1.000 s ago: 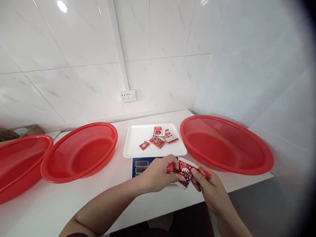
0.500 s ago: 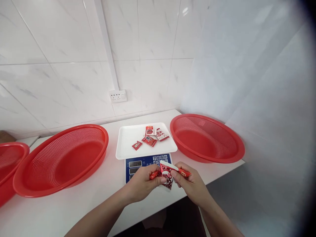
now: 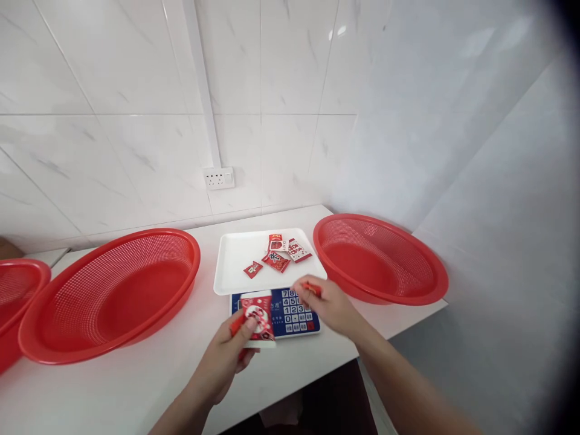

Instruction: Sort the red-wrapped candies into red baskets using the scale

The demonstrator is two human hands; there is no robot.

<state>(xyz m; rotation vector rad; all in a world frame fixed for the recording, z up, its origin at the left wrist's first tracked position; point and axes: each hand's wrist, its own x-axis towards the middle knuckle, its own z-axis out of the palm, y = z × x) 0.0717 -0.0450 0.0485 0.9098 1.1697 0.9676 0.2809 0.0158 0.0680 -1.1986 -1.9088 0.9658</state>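
Note:
My left hand (image 3: 226,347) is closed on a red and white candy packet (image 3: 258,320), its thumb across the printed front. Something red also shows behind that packet in the same hand. My right hand (image 3: 330,305) pinches a small red packet (image 3: 312,290), mostly hidden by the fingers, over the front edge of the white tray. Several small red and white packets (image 3: 276,261) lie on the white tray (image 3: 233,266). Below the tray is the blue keypad panel of a scale (image 3: 296,314), partly covered by both hands.
A large red mesh basket (image 3: 149,290) stands left of the tray, with another red basket (image 3: 22,290) at the far left. To the right is a third red basket (image 3: 385,260), near the wall. A power socket (image 3: 219,177) is on the tiled wall behind.
My hands have come apart. My left hand moved left with the red and white packet, while my right hand rose toward the tray with a small red packet.

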